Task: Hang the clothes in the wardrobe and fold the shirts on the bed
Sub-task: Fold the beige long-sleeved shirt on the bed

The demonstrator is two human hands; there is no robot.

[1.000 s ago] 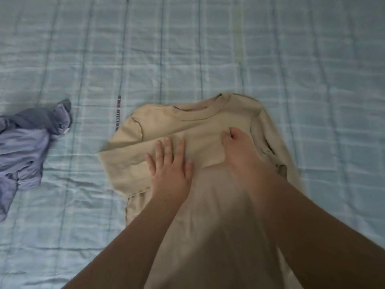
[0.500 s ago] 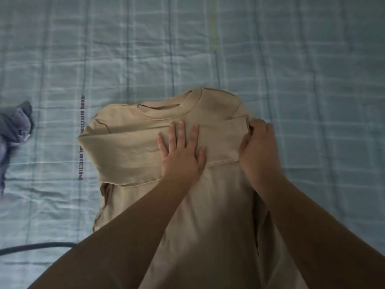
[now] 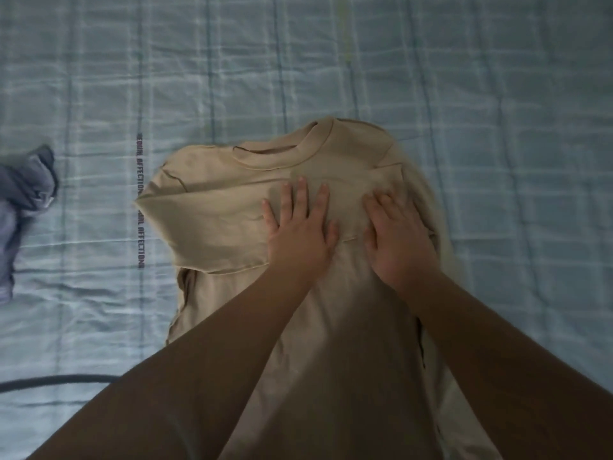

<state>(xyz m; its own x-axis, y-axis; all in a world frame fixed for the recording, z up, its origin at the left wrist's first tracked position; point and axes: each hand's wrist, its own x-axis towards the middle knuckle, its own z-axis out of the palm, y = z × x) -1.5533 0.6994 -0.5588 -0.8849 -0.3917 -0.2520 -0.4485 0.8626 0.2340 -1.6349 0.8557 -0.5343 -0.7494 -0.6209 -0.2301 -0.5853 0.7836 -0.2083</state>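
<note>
Both of my hands lie flat and open on the cloth, gripping nothing: the left hand [image 3: 300, 232] has its fingers spread over the chest of the shirt [image 3: 229, 207], and the right hand [image 3: 396, 237] presses just beside it, palm down, close to the shirt's right side. Under the palms a sleeve [image 3: 212, 234] lies folded across the chest, its hem running from the shirt's left side to a spot between my two hands; the right-hand sleeve [image 3: 388, 172] seems tucked in just above my right fingers, though I cannot tell how neatly it sits. The shirt lies near the middle of the bed [image 3: 497, 127], collar [image 3: 311, 142] toward the far edge and the body running straight back toward me under my forearms, so its long axis goes from the far edge to the near edge. I judge that the sleeves are in and that the step in hand is smoothing them flat. The coming fold turns on that axis: the bottom hem lies behind my hands, toward the near edge and out of sight under my arms, so both hands would have to draw back along the body to reach it, and neither is clearly nearer. On the left edge of the bed sits a crumpled blue garment [image 3: 23, 207], well apart from the shirt, and a dark cord [image 3: 56, 381] crosses the sheet near the left corner nearest me.
</note>
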